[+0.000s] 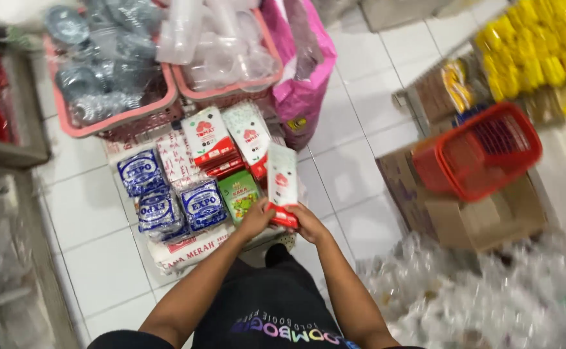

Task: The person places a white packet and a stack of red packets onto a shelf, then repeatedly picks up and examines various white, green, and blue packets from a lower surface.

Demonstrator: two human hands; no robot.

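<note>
white floor tiles (354,174) are seen below, with goods crowded on every side. a tall white and red packet (282,184) is held upright in front of the body, its long axis running away from the hands toward the stacked goods beyond. the packet is gripped at its lower, red end only: the left hand (255,220) is closed on the left of that end, the right hand (310,224) is closed on the right of it, and the two hands are set almost touching each other. neither hand is nearer than the other; the packet rises straight from between them.

just beyond the fingertips a green packet (240,194) is laid flat, with more white and red packets (209,139) past it. to the left of the left hand blue bags (202,203) are piled, and a white sack (186,249) lies under them, close to the left forearm. farther off, past all the packets, two pink baskets (134,116) of clear plastic ware are set side by side, with a pink bag (302,84) beside them. well to the right of the right hand a red basket (483,152) is tilted on a cardboard box (477,220), and yellow goods (535,45) are shelved above. clear plastic bags (477,297) are heaped near the right elbow, blurred.
</note>
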